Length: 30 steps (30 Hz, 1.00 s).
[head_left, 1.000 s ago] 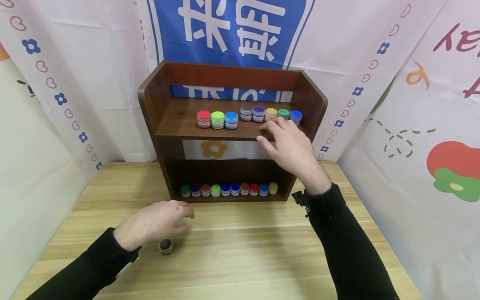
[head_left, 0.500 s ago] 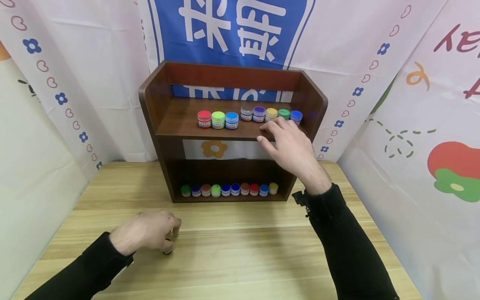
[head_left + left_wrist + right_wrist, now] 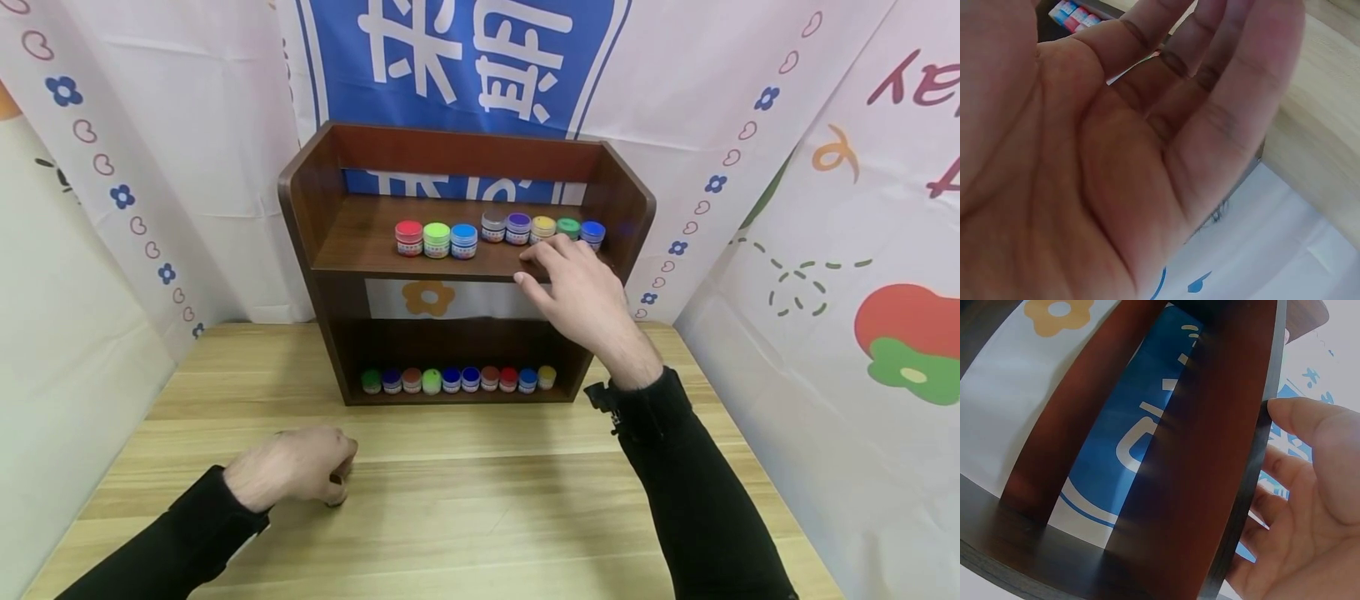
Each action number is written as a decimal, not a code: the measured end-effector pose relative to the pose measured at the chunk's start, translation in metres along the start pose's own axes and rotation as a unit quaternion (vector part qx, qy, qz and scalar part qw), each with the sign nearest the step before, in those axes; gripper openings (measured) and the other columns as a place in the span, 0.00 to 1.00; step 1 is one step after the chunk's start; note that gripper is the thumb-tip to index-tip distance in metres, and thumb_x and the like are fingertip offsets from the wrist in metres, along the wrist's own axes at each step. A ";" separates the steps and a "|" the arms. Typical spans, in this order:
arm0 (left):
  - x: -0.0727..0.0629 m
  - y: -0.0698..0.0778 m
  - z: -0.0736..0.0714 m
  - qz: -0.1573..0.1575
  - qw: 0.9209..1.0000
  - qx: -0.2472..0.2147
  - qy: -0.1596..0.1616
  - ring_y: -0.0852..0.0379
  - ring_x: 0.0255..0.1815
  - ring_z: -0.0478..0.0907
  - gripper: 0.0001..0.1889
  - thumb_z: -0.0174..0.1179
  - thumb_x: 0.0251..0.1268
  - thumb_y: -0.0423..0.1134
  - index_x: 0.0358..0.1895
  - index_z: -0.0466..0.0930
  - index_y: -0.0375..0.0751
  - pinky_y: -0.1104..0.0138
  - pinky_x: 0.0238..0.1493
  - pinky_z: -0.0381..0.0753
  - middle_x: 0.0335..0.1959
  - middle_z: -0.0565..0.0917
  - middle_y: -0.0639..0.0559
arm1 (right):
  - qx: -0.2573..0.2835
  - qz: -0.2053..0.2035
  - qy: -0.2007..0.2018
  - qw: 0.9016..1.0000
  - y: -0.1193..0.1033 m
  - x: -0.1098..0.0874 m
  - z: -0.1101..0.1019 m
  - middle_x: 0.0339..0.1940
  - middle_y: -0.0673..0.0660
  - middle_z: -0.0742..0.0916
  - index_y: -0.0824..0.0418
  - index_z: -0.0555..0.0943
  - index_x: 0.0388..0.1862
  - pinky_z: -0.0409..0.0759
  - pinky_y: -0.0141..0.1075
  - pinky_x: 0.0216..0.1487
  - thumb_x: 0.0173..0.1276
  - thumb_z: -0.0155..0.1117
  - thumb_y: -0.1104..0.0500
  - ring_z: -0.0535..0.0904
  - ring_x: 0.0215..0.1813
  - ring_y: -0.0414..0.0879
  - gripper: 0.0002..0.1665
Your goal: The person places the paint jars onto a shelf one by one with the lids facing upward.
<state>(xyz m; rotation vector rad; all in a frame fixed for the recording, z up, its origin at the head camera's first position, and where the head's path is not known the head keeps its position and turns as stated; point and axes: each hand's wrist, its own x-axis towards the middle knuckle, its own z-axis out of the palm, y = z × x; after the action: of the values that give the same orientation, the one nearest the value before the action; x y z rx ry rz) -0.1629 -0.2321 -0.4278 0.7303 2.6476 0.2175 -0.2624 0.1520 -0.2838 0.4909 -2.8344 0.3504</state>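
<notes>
Low over the table's left part, my left hand (image 3: 296,467) pinches a small dark-lidded paint jar (image 3: 335,504) between thumb and fingers. Only a sliver of that jar shows beneath the thumb. The left wrist view has the palm (image 3: 1116,169), with the jar hidden from it. My right hand (image 3: 585,296) rests at the front edge of the upper shelf (image 3: 360,242), near its right end. In the right wrist view the thumb tip meets the shelf's edge (image 3: 1250,462), and the other fingers are spread beyond it. No jar is in that hand.
Red (image 3: 408,238), light green (image 3: 437,241) and blue (image 3: 463,242) jars stand forward on the upper shelf. Several more, from a grey one (image 3: 492,226) rightward, stand farther back. A row of jars (image 3: 470,380) lines the lower shelf. Printed cloth (image 3: 210,167) hangs behind.
My left hand has moved back and down to the dark-lidded jar on the table, and its fingers have closed round it. The right hand has stayed at the shelf edge.
</notes>
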 end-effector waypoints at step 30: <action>0.006 0.011 -0.046 0.101 0.959 0.024 0.263 0.63 0.39 0.84 0.14 0.83 0.66 0.27 0.49 0.91 0.42 0.68 0.36 0.89 0.44 0.87 0.52 | 0.002 -0.001 0.007 1.000 0.001 0.001 0.001 0.78 0.61 0.85 0.52 0.84 0.81 0.86 0.61 0.79 0.94 0.61 0.38 0.79 0.79 0.62 0.29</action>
<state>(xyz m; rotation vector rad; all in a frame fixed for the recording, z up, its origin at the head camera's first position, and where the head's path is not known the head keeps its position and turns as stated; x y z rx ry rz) -0.1811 -0.2216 -0.3854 1.0893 3.0778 0.4596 -0.2637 0.1527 -0.2852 0.4900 -2.8196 0.3571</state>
